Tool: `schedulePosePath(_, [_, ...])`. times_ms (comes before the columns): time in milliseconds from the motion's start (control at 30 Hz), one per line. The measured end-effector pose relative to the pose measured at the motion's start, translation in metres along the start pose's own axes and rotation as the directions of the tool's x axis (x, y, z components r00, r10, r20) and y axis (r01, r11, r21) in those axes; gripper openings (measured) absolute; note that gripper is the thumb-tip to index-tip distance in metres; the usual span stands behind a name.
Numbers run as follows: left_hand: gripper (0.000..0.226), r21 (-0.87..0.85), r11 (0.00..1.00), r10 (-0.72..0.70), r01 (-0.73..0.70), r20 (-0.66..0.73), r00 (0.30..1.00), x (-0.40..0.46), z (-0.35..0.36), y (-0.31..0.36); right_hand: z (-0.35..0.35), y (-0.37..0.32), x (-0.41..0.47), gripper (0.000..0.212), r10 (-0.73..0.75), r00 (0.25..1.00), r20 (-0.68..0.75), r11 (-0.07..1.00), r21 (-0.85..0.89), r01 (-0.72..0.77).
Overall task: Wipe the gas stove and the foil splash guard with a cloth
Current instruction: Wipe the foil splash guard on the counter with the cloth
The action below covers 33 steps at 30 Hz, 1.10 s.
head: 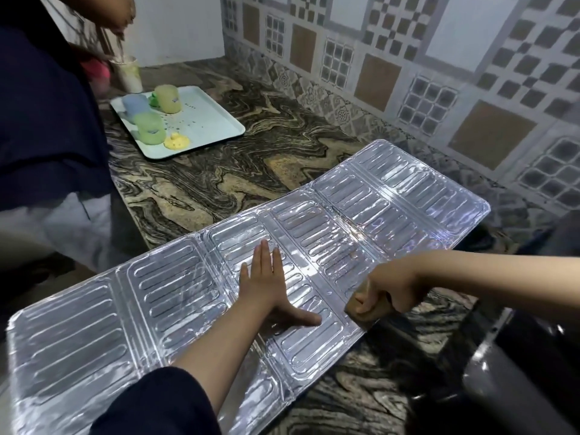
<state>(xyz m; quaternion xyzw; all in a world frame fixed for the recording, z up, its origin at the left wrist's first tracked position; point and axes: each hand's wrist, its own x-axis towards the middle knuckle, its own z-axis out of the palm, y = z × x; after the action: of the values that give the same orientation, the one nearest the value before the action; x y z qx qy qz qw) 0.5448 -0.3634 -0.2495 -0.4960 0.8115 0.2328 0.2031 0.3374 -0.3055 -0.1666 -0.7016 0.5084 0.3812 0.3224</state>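
The foil splash guard point(361, 221) lies unfolded and flat across the marbled stone counter point(219, 171), running from the near left to the far right, its embossed panels catching the light. My left hand point(266, 287) rests palm down on a middle panel, fingers straight and spread, thumb pointing right. My right hand point(386, 290) is clenched around a brown cloth point(364, 312), pressing it onto the guard's near edge, just right of my left thumb. My left sleeve point(163, 403) is dark navy.

The counter's brown, black and cream swirls run back to a wall of patterned tiles point(408, 58) in grey, white and tan squares. At the far left sits a pale tray point(219, 120) holding 3 upturned plastic cups point(147, 127), blue, yellow and green, plus a small yellow lid. Beyond the tray stands a cream tumbler point(128, 73) with a utensil in it. Another person in dark clothes point(47, 114) stands at the left, a hand above that tumbler. At the near right a dark, glossy object is partly in view; I cannot tell if it is the gas stove.
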Motion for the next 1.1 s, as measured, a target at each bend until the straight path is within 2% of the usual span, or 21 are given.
schedulePosePath(67, [0.166,0.000,1.000,-0.005,0.005,-0.002,1.000,0.000,0.002,0.000,0.009,0.001,-0.005,0.053,0.017,0.998,0.059,0.999,0.041,-0.020])
schedulePosePath(167, [0.167,0.005,1.000,-0.009,0.009,0.002,1.000,-0.001,0.005,0.000,0.012,0.000,-0.011,0.068,0.041,0.996,0.083,0.999,-0.001,-0.041])
schedulePosePath(267, [0.166,0.003,1.000,0.002,-0.002,0.001,1.000,-0.004,0.005,0.001,0.003,-0.002,-0.010,0.042,0.061,0.991,0.120,0.991,0.112,-0.074])
schedulePosePath(367, [0.166,0.002,1.000,0.011,-0.011,-0.002,1.000,-0.006,0.004,0.002,-0.017,0.001,-0.015,0.042,0.059,0.981,0.183,0.981,0.171,-0.090])
schedulePosePath(433, [0.166,0.010,1.000,0.019,-0.019,0.009,1.000,-0.009,0.005,0.001,-0.039,0.000,-0.026,0.050,0.082,0.992,0.096,0.982,0.163,-0.097])
schedulePosePath(500, [0.165,0.024,0.999,0.030,-0.031,0.027,0.999,-0.014,0.007,-0.001,-0.063,-0.001,-0.033,0.057,0.091,0.991,-0.095,0.989,0.127,-0.078])
schedulePosePath(567, [0.165,0.034,0.999,0.033,-0.034,0.043,0.999,-0.020,0.011,-0.005,-0.083,-0.003,-0.030,0.059,0.099,0.960,-0.262,0.985,0.166,-0.057])
schedulePosePath(667, [0.164,0.061,0.998,0.012,-0.015,0.060,0.998,-0.028,0.014,-0.013,-0.106,-0.010,-0.006,0.052,0.064,0.880,-0.470,0.982,0.188,0.029])
schedulePosePath(733, [0.163,0.076,0.997,-0.002,-0.003,0.072,0.997,-0.035,0.016,-0.019,-0.117,-0.016,0.019,0.043,0.020,0.794,-0.608,0.994,0.097,0.050])
schedulePosePath(800, [0.162,0.075,0.997,-0.008,0.002,0.072,0.997,-0.041,0.018,-0.025,-0.120,-0.021,0.052,0.048,0.021,0.712,-0.702,0.996,0.075,0.044])
schedulePosePath(867, [0.162,0.072,0.997,-0.011,0.007,0.063,0.998,-0.046,0.019,-0.028,-0.116,-0.027,0.082,0.056,0.029,0.712,-0.701,0.999,0.050,0.009])
schedulePosePath(1000, [0.163,0.050,0.998,-0.026,0.024,0.049,0.998,-0.044,0.017,-0.031,-0.106,-0.035,0.115,0.074,0.060,0.799,-0.598,0.982,-0.106,-0.153])
schedulePosePath(1100, [0.164,0.041,0.998,-0.041,0.039,0.057,0.998,-0.043,0.019,-0.033,-0.105,-0.031,0.113,0.079,0.024,0.834,-0.551,0.986,-0.124,-0.111])
